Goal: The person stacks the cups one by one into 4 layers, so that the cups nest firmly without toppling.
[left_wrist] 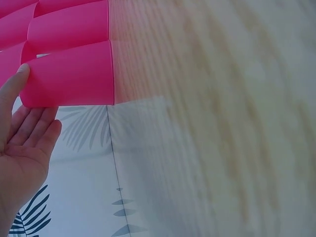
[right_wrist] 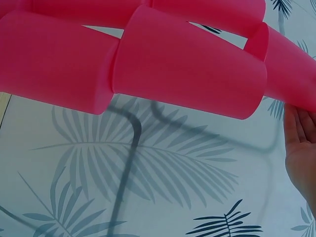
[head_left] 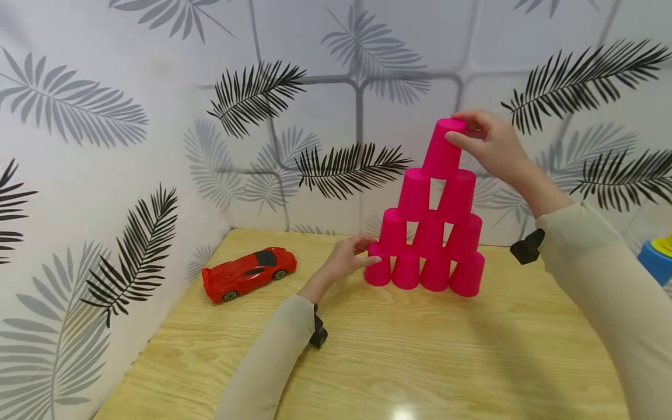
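Pink cups stand upside down in a four-row pyramid, narrowing to one top cup (head_left: 443,154). My right hand (head_left: 492,146) grips that top cup near its upper end, thumb in front and fingers behind. The top cup's lower rim is at the two cups of the row below. At the pyramid's left foot, my left hand (head_left: 342,260) holds the bottom-left cup (head_left: 377,275), its thumb on the near side. In the left wrist view the thumb touches this cup (left_wrist: 69,79) and the other fingers reach partly behind it.
A red toy car (head_left: 251,273) sits on the wooden table (head_left: 399,350) left of the pyramid. Behind rises a wall (head_left: 325,122) with leaf patterns. A blue and yellow object (head_left: 656,259) is cut off at the right edge.
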Demonstrator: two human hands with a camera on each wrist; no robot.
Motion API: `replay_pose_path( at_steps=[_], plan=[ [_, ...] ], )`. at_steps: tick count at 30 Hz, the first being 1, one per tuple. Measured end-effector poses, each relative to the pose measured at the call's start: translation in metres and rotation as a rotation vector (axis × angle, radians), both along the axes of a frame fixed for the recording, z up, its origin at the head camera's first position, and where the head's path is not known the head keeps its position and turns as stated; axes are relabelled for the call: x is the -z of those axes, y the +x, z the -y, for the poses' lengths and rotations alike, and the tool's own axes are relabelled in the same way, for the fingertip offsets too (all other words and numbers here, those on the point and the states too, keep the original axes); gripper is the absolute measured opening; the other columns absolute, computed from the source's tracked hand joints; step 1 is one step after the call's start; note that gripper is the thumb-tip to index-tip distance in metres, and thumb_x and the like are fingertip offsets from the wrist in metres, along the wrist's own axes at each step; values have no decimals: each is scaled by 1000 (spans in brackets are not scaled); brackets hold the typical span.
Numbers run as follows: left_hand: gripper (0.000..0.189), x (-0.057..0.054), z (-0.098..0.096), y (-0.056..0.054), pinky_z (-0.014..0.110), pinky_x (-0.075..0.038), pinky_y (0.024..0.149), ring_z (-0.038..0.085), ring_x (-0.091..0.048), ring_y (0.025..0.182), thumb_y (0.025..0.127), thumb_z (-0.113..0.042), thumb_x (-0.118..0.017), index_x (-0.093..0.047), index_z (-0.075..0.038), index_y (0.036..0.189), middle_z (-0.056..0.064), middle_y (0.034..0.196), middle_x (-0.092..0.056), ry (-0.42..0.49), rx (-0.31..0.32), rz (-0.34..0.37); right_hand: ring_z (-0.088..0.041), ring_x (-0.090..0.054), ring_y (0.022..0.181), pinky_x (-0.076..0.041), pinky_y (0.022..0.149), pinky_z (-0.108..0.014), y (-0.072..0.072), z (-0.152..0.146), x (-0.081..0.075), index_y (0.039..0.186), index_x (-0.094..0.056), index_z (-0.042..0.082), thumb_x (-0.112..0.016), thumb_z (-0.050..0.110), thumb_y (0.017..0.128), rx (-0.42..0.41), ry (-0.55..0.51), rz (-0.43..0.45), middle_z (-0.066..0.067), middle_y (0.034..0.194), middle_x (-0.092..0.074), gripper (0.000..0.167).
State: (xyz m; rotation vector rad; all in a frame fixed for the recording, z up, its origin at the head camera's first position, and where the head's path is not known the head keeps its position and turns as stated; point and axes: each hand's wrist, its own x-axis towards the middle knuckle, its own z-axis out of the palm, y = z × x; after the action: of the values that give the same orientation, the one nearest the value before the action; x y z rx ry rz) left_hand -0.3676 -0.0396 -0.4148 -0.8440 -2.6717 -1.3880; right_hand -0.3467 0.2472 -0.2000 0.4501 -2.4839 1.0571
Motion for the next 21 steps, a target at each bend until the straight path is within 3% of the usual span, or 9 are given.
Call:
replay_pose_path(
  at_steps=[10, 14, 17, 21],
  plan=[
    [51, 0, -6, -2, 37, -50, 107, 27, -65, 115, 86, -23, -75, -57, -3, 130, 14, 125, -67, -24, 24, 9, -28, -55, 118, -44, 75, -3, -1, -5, 1, 148, -41, 15, -59, 40, 96, -2, 9, 25, -15, 137, -53, 61],
    [63, 0, -3, -2, 40, -48, 109, 28, -61, 122, 85, -25, -76, -48, -3, 137, 15, 131, -64, -37, 30, 51, -31, -52, 126, -47, 83, -7, 0, -8, 3, 150, -37, 16, -59, 38, 96, -11, -21, 12, -15, 141, -50, 62],
    [65, -2, 1, -2, 40, -46, 111, 29, -59, 124, 86, -26, -76, -46, -2, 138, 15, 133, -61, -23, 17, 54, -20, -51, 127, -47, 96, -11, 5, -13, 6, 149, -39, 17, -58, 36, 97, 1, -64, -63, -12, 142, -51, 58],
    [55, -11, 10, -1, 39, -46, 111, 29, -60, 123, 89, -23, -73, -50, 0, 133, 17, 131, -62, 44, -60, -27, 4, -54, 113, -44, 102, -10, 17, -23, 16, 141, -50, 8, -59, 22, 97, 13, -164, -274, 9, 123, -60, 46]
  ],
)
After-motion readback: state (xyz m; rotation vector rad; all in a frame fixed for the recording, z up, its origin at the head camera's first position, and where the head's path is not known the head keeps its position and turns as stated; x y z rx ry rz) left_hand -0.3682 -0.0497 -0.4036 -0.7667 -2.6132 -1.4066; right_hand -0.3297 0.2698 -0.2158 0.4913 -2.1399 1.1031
